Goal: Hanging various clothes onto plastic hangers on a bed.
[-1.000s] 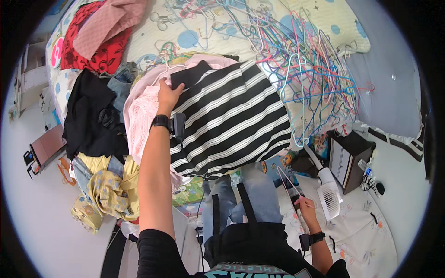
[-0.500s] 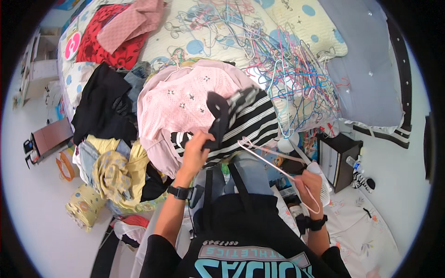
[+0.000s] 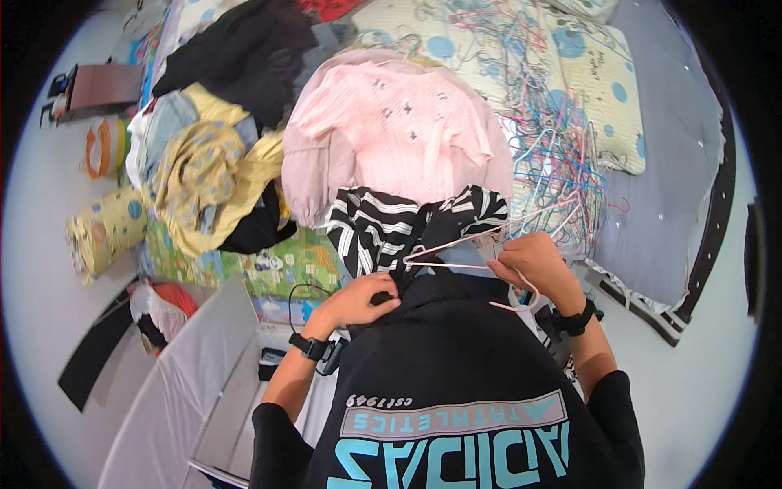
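A black-and-white striped garment [image 3: 371, 224] lies across my lap at the bed's near edge. My left hand [image 3: 358, 300] is closed on its dark near edge, against my black shirt. In my right hand [image 3: 533, 262] is a pale pink clothes hanger [image 3: 448, 265], gripped near its hook. The hanger's far end points left and lies over the striped garment's dark middle; whether it is inside the cloth I cannot tell. Just beyond, a pink knit top [image 3: 399, 134] with small dark flower shapes is spread flat over a dusty-pink garment [image 3: 319, 175].
A tangle of coloured hangers [image 3: 554, 155] covers the bed's right side. Yellow clothes [image 3: 199, 175] and a black garment [image 3: 244, 61] are heaped at the left. Below them stands a white-sided bin [image 3: 191, 367]. A grey padded panel [image 3: 680, 155] borders the bed's right.
My left hand has brought the striped garment nearer, off the pink top. The hanger in my right hand has moved up to the garment. The view has shifted too.
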`<state>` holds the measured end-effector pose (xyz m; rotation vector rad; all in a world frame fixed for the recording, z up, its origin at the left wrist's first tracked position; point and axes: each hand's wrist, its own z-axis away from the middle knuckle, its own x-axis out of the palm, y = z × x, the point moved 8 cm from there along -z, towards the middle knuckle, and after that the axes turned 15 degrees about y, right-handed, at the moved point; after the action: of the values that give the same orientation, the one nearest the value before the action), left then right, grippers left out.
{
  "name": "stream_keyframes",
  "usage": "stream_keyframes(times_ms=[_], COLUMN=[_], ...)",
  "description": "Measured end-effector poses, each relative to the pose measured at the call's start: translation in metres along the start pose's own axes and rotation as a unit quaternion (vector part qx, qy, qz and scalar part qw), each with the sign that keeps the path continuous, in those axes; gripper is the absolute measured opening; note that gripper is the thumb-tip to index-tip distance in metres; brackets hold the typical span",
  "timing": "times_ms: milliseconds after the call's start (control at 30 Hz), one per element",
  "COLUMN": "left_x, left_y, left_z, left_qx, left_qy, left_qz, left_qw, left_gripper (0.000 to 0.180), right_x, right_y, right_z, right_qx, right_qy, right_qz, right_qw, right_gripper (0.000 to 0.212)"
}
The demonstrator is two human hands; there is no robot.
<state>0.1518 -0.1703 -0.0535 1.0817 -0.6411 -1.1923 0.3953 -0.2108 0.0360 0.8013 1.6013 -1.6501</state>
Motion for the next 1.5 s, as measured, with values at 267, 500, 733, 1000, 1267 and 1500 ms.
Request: stream_keyframes(times_ms=[267, 500, 733, 1000, 1267, 1500], left_x=[0.021, 0.015, -0.086, -0.096, -0.071, -0.162], left_y=[-0.067, -0.089, 0.052, 0.216, 0.326, 0.343], left_z=[0.003, -0.005, -0.053, -0.083, -0.043, -0.019], left_qx=[-0.268, -0.173, 0.039, 0.182, 0.46, 0.482], left_qy=[0.105, 0.092, 0.34, 0.375, 0.272, 0.327], left_qz=[-0.102, -0.218, -0.154, -0.134, -0.252, -0.486], left_qw=[0.952, 0.956, 0.927, 0.899, 0.807, 0.651], left_gripper=[0.046, 0.032, 0.028, 0.017, 0.022, 0.016], right_x=[0.038, 0.026, 0.019, -0.048, -0.067, -0.135], right_y=[-0.019, -0.023, -0.041, -0.055, -0.043, -0.047], right_z=[0.004, 0.027, 0.002, -0.058, -0.053, -0.035], right_qx=[-0.092, -0.015, 0.127, 0.128, 0.061, 0.094], right_qy=[-0.165, -0.139, -0.03, 0.275, 0.4, 0.388], right_qz=[0.056, 0.039, -0.212, -0.217, -0.458, -0.352], right_qw=[0.98, 0.989, 0.969, 0.928, 0.791, 0.847], right_gripper=[0.044, 0.045, 0.027, 0.017, 0.025, 0.019])
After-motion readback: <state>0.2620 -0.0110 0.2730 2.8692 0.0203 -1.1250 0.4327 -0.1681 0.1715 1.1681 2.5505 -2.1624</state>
